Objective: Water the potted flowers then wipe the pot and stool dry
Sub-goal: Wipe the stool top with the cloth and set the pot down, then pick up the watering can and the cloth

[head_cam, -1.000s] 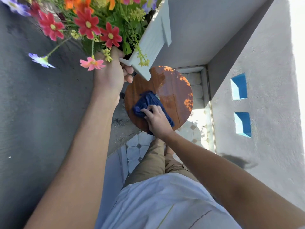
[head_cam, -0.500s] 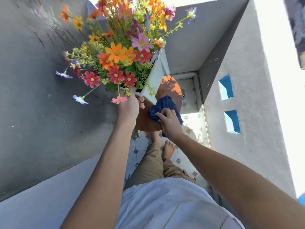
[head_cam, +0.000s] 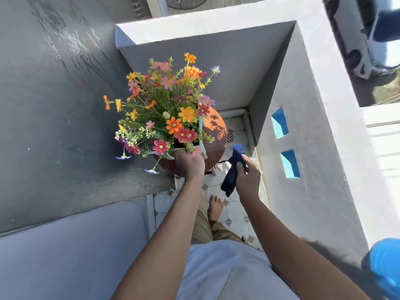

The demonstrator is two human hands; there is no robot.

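A white square pot point(head_cam: 201, 135) full of orange, red, pink and purple flowers point(head_cam: 168, 109) stands on a round brown wooden stool point(head_cam: 216, 131). My left hand point(head_cam: 189, 163) grips the pot's near rim. My right hand point(head_cam: 247, 178) is off the stool to the right, above the tiled floor, closed on a dark blue cloth point(head_cam: 232, 172) that hangs down from it. Flower shadows fall on the sunlit far part of the stool top.
Grey walls close in on the left and far side, and a white parapet with two blue openings point(head_cam: 285, 146) runs along the right. The narrow tiled floor point(head_cam: 229, 215) has a drain point(head_cam: 229, 136) beyond the stool. A bare foot point(head_cam: 215, 206) stands near the stool.
The pot has come down from its tilted, raised position onto the stool. My right hand has lifted the blue cloth off the stool top and drawn it to the right. The view has pulled back.
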